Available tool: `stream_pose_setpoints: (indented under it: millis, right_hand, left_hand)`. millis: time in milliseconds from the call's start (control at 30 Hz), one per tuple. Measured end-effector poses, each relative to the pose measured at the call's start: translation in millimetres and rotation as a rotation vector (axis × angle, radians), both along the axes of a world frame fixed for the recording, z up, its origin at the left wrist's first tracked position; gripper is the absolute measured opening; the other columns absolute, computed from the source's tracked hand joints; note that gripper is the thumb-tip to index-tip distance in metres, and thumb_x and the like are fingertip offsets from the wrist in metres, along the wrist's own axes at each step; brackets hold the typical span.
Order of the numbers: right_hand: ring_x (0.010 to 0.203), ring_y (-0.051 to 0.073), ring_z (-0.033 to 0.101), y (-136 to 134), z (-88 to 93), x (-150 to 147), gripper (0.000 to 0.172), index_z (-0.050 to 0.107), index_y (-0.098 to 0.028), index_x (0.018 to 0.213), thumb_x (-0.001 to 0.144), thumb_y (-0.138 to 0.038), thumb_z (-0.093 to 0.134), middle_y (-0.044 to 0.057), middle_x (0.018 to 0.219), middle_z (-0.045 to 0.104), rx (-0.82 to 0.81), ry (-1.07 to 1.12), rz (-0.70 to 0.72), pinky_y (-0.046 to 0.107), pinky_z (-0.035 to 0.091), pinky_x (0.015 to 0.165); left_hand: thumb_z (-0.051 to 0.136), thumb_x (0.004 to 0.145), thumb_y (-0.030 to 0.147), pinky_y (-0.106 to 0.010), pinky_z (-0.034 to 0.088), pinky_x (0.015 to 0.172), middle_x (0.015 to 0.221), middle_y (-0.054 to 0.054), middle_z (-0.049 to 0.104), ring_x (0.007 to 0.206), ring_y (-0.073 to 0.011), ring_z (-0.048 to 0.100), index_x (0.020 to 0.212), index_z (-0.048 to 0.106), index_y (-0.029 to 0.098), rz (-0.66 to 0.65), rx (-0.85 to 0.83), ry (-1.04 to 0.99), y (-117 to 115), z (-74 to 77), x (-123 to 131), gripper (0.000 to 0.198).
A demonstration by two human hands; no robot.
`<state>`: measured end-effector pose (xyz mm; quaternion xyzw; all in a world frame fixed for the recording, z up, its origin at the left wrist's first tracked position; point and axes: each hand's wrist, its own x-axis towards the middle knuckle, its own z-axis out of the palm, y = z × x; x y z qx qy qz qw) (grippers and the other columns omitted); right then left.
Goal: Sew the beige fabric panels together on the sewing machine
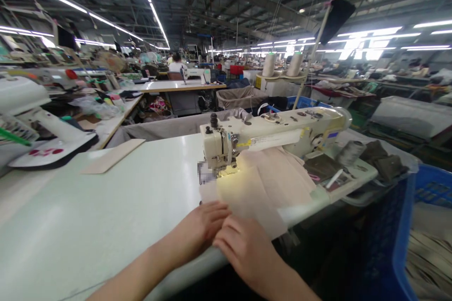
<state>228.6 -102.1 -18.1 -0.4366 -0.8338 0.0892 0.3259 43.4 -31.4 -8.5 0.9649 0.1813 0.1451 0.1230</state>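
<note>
Beige fabric (252,193) lies flat under the needle area of a sewing machine (261,136), lit yellow by its lamp. At the near edge of that fabric, my left hand (203,225) has its fingers curled together on the cloth. My right hand (243,242) is pressed up beside it, fingers bent in a pinch at the same edge. The fingertips of both hands are partly hidden. More beige cloth (282,174) spreads to the right under the machine's arm.
A separate beige piece (113,156) lies on the pale tabletop (151,188) at left. Grey thread spool (351,153) and dark cloth scraps (384,160) sit on the right. A blue basket (402,225) with fabric stands at lower right. Another white machine (31,117) is far left.
</note>
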Motion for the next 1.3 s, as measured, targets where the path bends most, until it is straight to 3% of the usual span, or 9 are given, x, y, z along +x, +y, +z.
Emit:
stream_pose_setpoints:
  millis: [67,167,233,400,533,633,767,1067,1300]
  right_hand:
    - [0.087,0.02,0.065,-3.5,-4.3,0.6,0.023,0.069,-0.02,0.097,0.097,-0.042,0.065,0.004,0.095,0.07,-0.051,0.053,0.048,0.03,0.049,0.078]
    - [0.13,0.03,0.054,-3.4,-8.8,16.4,0.086,0.049,-0.017,0.144,0.076,-0.06,0.081,0.014,0.143,0.057,-0.119,0.039,0.16,0.04,0.041,0.111]
    - [0.146,0.032,0.036,-0.3,-10.0,28.1,0.1,0.035,-0.02,0.155,0.074,-0.053,0.084,0.012,0.159,0.041,-0.194,-0.061,0.271,0.045,0.026,0.122]
    - [0.135,0.026,0.051,20.0,-3.9,40.6,0.053,0.063,-0.024,0.133,0.081,-0.016,0.074,0.007,0.142,0.06,-0.388,-0.049,0.337,0.04,0.033,0.117]
    - [0.086,0.02,0.068,47.2,-4.2,35.5,0.009,0.074,-0.021,0.091,0.088,-0.023,0.066,0.001,0.089,0.074,-0.635,0.202,0.186,0.03,0.052,0.081]
    - [0.077,0.018,0.067,63.0,-15.8,23.2,0.025,0.068,-0.02,0.109,0.086,-0.027,0.066,-0.001,0.082,0.072,-0.693,0.465,-0.083,0.027,0.05,0.07]
    - [0.069,0.017,0.064,65.3,-28.4,7.0,0.059,0.044,-0.018,0.135,0.082,-0.031,0.068,-0.004,0.077,0.067,-0.624,0.678,-0.305,0.029,0.05,0.068]
    - [0.064,0.014,0.061,51.2,-27.5,3.3,0.01,0.056,-0.022,0.089,0.081,-0.02,0.061,-0.003,0.072,0.063,-0.599,0.618,-0.225,0.024,0.046,0.059]
    - [0.079,0.018,0.07,59.8,-28.1,0.9,0.015,0.075,-0.021,0.094,0.086,-0.017,0.064,0.002,0.087,0.076,-0.569,0.509,-0.231,0.028,0.052,0.074]
  left_hand:
    - [0.061,0.095,0.022,-0.04,0.049,0.111,0.14,-0.007,0.064,0.129,-0.0251,0.061,0.136,0.062,0.028,0.036,-0.031,0.047,-9.5,-8.0,-23.8,0.041]
    - [0.053,0.094,0.016,-0.039,0.052,0.108,0.144,-0.005,0.061,0.132,-0.0259,0.058,0.142,0.057,0.031,0.115,-0.026,0.006,-25.9,-21.3,-69.8,0.05]
    - [0.051,0.092,0.013,-0.038,0.05,0.109,0.148,-0.004,0.056,0.136,-0.0248,0.054,0.146,0.053,0.034,0.162,-0.071,0.008,-35.1,-24.8,-95.4,0.057]
    - [0.049,0.096,0.023,-0.03,0.053,0.104,0.134,-0.003,0.069,0.123,-0.0222,0.065,0.126,0.071,0.034,0.323,-0.29,-0.1,-38.5,-10.2,-109.8,0.038]
    - [0.054,0.09,0.053,-0.029,0.061,0.083,0.098,-0.004,0.08,0.091,-0.0248,0.075,0.095,0.079,0.025,0.794,-0.441,-0.25,-24.4,1.1,-94.3,0.038]
    - [0.053,0.082,0.063,-0.031,0.06,0.069,0.074,-0.003,0.077,0.074,-0.026,0.071,0.077,0.074,0.022,1.033,-0.467,-0.235,-15.7,1.7,-85.9,0.046]
    - [0.051,0.082,0.058,-0.031,0.058,0.071,0.071,-0.002,0.074,0.072,-0.026,0.07,0.073,0.069,0.025,1.05,-0.397,-0.218,-14.5,1.2,-81.3,0.039]
    - [0.049,0.083,0.059,-0.032,0.057,0.073,0.08,-0.003,0.076,0.08,-0.0275,0.073,0.079,0.067,0.027,1.096,-0.346,-0.178,-24.1,5.4,-77.7,0.038]
    - [0.046,0.084,0.062,-0.033,0.051,0.061,0.063,0.0,0.069,0.062,-0.0249,0.068,0.084,0.06,0.026,1.218,-0.401,-0.094,-25.9,3.7,-72.4,0.039]
